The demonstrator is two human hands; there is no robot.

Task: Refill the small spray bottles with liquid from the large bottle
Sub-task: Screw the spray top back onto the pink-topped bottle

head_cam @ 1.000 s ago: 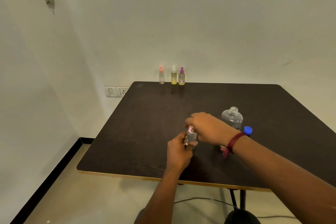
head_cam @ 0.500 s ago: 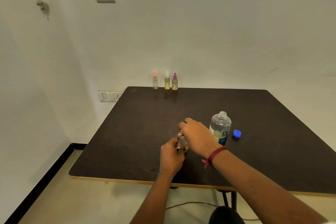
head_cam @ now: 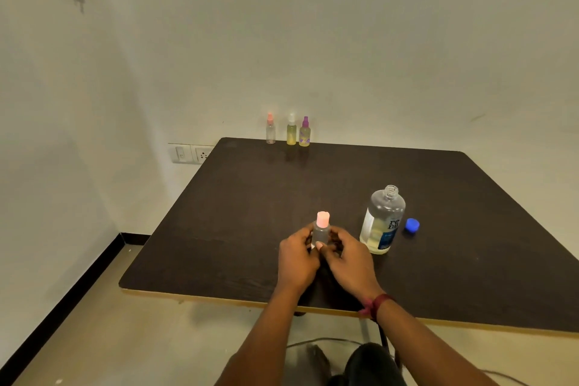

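both hands grip one small bottle [head_cam: 321, 230] with a pink cap, upright near the front edge of the table [head_cam: 238, 213]: the left hand [head_cam: 297, 257] curls round its left side, the right hand [head_cam: 351, 257] round its right. just right of them stands one large bottle [head_cam: 383, 219], uncapped, its label reading "re" over "nu", with one blue cap [head_cam: 412, 225] beside it. three spray bottles [head_cam: 291, 130] line the far edge by the wall, with bare tabletop between

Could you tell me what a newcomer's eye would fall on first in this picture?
The left hand and right hand hold a small pink-capped bottle near the front of the table. Right of them stands the large uncapped bottle, its blue cap beside it; three spray bottles line the far edge.
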